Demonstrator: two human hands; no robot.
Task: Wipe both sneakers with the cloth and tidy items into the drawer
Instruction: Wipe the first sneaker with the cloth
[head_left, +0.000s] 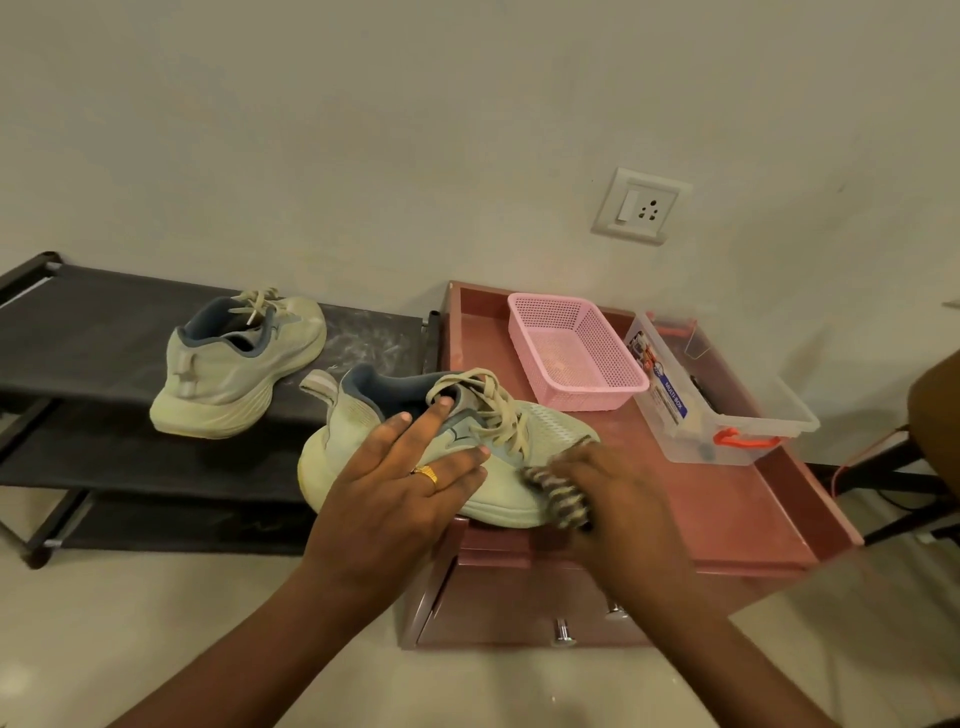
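A pale green sneaker (540, 431) with beige laces lies on the near left corner of the reddish cabinet top (727, 499). My left hand (400, 478) lies flat on its side, fingers spread, index tip at the collar. My right hand (613, 483), blurred, presses a striped cloth (558, 493) against the sneaker's sole near the toe. The second sneaker (234, 364) stands on the black shoe rack (78, 322) to the left. Below the hands, the drawer (498, 608) with metal knobs looks slightly pulled out.
A pink mesh basket (576, 353) sits at the back of the cabinet top. A clear plastic box (722, 400) with orange latches stands to its right. A wall socket (641, 205) is above. Black furniture legs and a cable show at far right.
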